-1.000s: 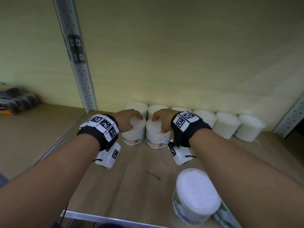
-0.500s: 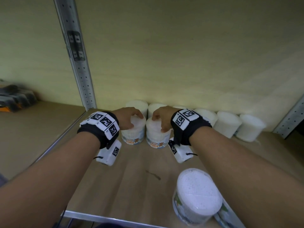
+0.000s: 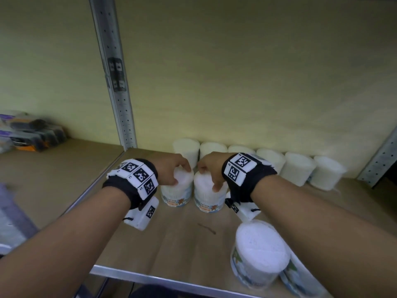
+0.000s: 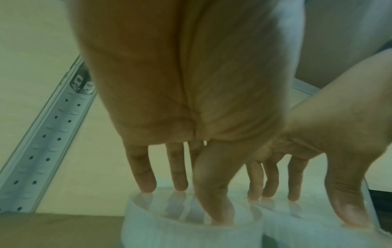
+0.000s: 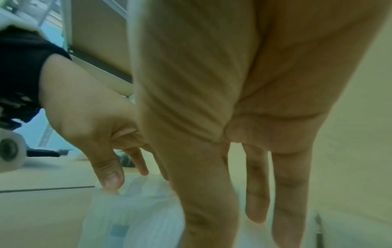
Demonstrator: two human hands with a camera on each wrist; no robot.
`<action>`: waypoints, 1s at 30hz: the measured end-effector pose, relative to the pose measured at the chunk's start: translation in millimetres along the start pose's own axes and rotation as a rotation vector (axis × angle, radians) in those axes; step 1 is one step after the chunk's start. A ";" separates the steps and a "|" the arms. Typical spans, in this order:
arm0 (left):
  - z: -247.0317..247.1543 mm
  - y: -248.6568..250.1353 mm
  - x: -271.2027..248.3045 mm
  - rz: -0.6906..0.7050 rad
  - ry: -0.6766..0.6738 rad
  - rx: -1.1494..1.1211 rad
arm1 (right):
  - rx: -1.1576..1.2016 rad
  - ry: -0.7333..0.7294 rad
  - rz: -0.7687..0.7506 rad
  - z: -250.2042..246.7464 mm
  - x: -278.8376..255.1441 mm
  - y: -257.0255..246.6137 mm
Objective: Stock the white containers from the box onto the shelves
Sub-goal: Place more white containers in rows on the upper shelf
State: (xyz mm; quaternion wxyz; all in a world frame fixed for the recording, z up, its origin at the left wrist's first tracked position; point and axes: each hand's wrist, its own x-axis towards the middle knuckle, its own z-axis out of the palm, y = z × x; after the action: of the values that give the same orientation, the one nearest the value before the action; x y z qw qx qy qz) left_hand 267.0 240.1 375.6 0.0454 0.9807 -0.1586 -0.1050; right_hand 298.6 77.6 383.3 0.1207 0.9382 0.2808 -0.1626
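Observation:
Two white containers stand side by side on the wooden shelf (image 3: 176,239), just in front of a back row of white containers (image 3: 270,162). My left hand (image 3: 171,171) grips the left container (image 3: 177,190) from above, fingertips on the far rim and thumb on the near rim (image 4: 218,218). In the same way my right hand (image 3: 211,171) grips the right container (image 3: 207,196). The left wrist view shows both lids, the left container (image 4: 191,229) and the right container (image 4: 297,234). The right wrist view shows my left hand (image 5: 101,134) on its container (image 5: 131,214).
Another white container (image 3: 260,252) stands near the front edge at the right, with one lying beside it (image 3: 300,280). A perforated metal upright (image 3: 116,82) bounds the bay on the left and another (image 3: 380,162) on the right. Dark packages (image 3: 32,134) lie on the neighbouring shelf.
Both hands have stayed on the two container lids, and the containers have barely moved. Only the head view has shifted a little.

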 end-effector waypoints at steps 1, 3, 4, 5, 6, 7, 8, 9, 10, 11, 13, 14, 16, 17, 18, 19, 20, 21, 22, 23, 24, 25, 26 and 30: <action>1.6 -0.2 -5.0 0.014 -0.002 -0.007 | -0.014 -0.016 -0.018 -1.4 -3.5 -5.5; 6.3 -0.8 -14.7 0.023 -0.025 -0.055 | -0.048 -0.056 -0.041 -2.4 -11.4 -16.7; 8.8 -0.7 -19.6 0.022 -0.038 -0.075 | -0.060 -0.065 -0.048 -2.1 -15.6 -21.9; 11.1 -1.0 -24.7 0.023 -0.044 -0.092 | -0.068 -0.068 -0.054 -1.6 -19.5 -27.0; 13.1 -1.1 -30.2 0.023 -0.044 -0.105 | -0.071 -0.064 -0.061 -0.4 -23.5 -31.5; 14.6 -1.2 -35.5 0.021 -0.045 -0.114 | -0.070 -0.055 -0.070 1.0 -27.3 -35.4; 16.4 -1.3 -40.9 0.021 -0.042 -0.118 | -0.073 -0.052 -0.075 2.4 -31.5 -39.2; 18.3 -1.6 -45.5 0.022 -0.042 -0.123 | -0.073 -0.052 -0.077 3.3 -35.7 -42.5; 20.2 -1.8 -50.2 0.026 -0.047 -0.130 | -0.066 -0.055 -0.077 4.4 -40.1 -45.2; 22.0 -1.5 -55.1 0.030 -0.053 -0.137 | -0.054 -0.058 -0.079 5.7 -44.5 -47.8; 24.2 -0.3 -65.2 0.039 -0.061 -0.143 | -0.038 -0.057 -0.090 8.4 -54.1 -52.3; 25.5 0.4 -70.1 0.042 -0.065 -0.147 | -0.035 -0.058 -0.092 10.2 -58.8 -54.1; 27.8 1.6 -78.8 0.048 -0.073 -0.158 | -0.028 -0.057 -0.090 13.8 -67.3 -57.4; 28.9 2.2 -82.8 0.049 -0.077 -0.164 | -0.018 -0.056 -0.092 15.2 -71.0 -59.1; 29.5 2.9 -86.7 0.051 -0.081 -0.167 | -0.007 -0.057 -0.098 16.7 -73.9 -60.4; 30.3 3.4 -90.4 0.052 -0.086 -0.169 | 0.003 -0.060 -0.105 18.0 -76.9 -61.9; 30.8 3.7 -93.9 0.053 -0.089 -0.171 | 0.010 -0.063 -0.111 19.7 -79.3 -63.1; 31.3 3.9 -97.2 0.056 -0.089 -0.172 | 0.016 -0.065 -0.117 21.2 -81.9 -64.6; 31.9 4.2 -100.5 0.059 -0.088 -0.171 | 0.019 -0.068 -0.122 23.0 -83.9 -65.7; 32.6 4.7 -103.4 0.064 -0.086 -0.172 | 0.022 -0.066 -0.128 24.6 -85.9 -66.7; 33.4 5.2 -106.0 0.070 -0.084 -0.173 | 0.021 -0.066 -0.130 26.2 -87.8 -67.3; 34.2 5.8 -108.0 0.076 -0.081 -0.174 | 0.019 -0.068 -0.131 27.1 -89.7 -67.9; 35.1 6.9 -109.9 0.082 -0.080 -0.173 | 0.019 -0.069 -0.132 28.3 -91.3 -68.1; 36.7 11.6 -112.9 0.109 -0.076 -0.171 | 0.017 -0.074 -0.134 31.6 -97.0 -66.8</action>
State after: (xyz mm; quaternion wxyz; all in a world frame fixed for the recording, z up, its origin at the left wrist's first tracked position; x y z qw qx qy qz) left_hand 150.7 263.3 362.9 0.1287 0.9585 -0.2037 -0.1525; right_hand 176.7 74.6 381.4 0.1120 0.9116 0.3368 -0.2073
